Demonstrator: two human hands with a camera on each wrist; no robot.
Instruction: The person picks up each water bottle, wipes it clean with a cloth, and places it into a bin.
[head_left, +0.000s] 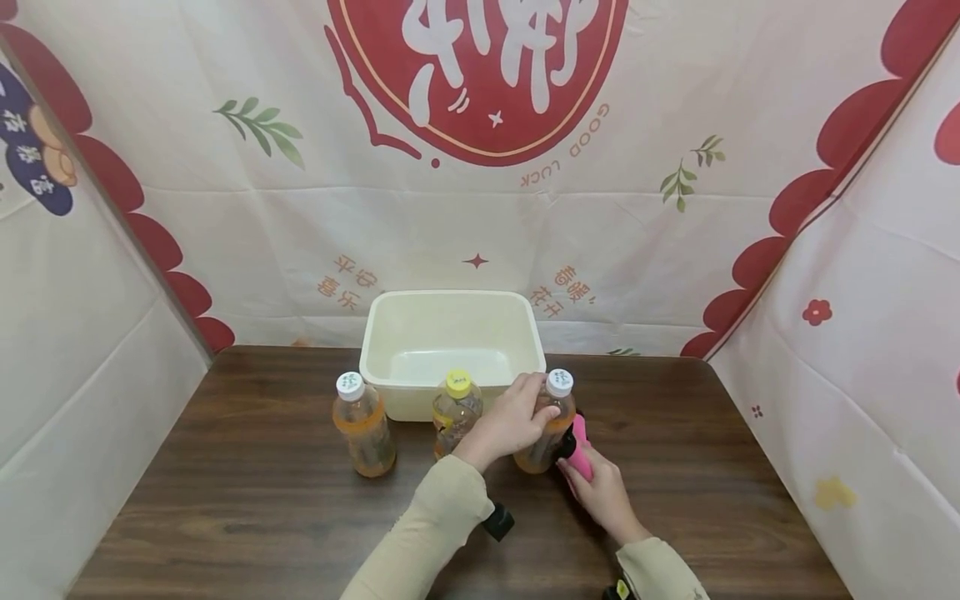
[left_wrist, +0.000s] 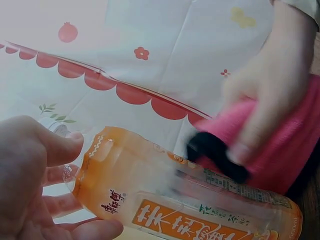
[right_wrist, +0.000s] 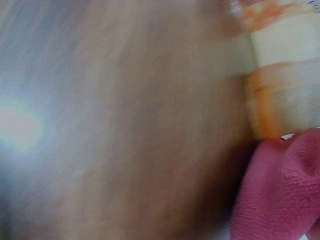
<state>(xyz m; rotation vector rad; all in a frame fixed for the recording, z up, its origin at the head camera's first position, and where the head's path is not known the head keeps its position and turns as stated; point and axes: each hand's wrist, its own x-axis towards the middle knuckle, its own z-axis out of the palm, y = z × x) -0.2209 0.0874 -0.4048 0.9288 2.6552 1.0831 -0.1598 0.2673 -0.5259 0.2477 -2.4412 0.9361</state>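
Note:
At the right of the row, a clear plastic bottle [head_left: 558, 408] with an orange label and white cap stands upright. My left hand [head_left: 513, 417] grips it around the upper part, just under the cap. In the left wrist view, the thumb and fingers curl about the bottle's shoulder [left_wrist: 107, 165]. A pink cloth [head_left: 581, 457] with black parts is bunched in my right hand [head_left: 603, 492], held against the bottle's right side. That cloth [right_wrist: 285, 185] also shows beside the bottle's lower part [right_wrist: 285, 100] in the right wrist view, where the fingers are mostly hidden.
A cream plastic basin [head_left: 453, 298] stands at the back of the brown wooden table [head_left: 262, 500]. Before it is a yellow-capped bottle [head_left: 456, 408], partly behind my left hand. Another white-capped bottle [head_left: 365, 429] stands to the left. Printed fabric [head_left: 465, 225] walls three sides.

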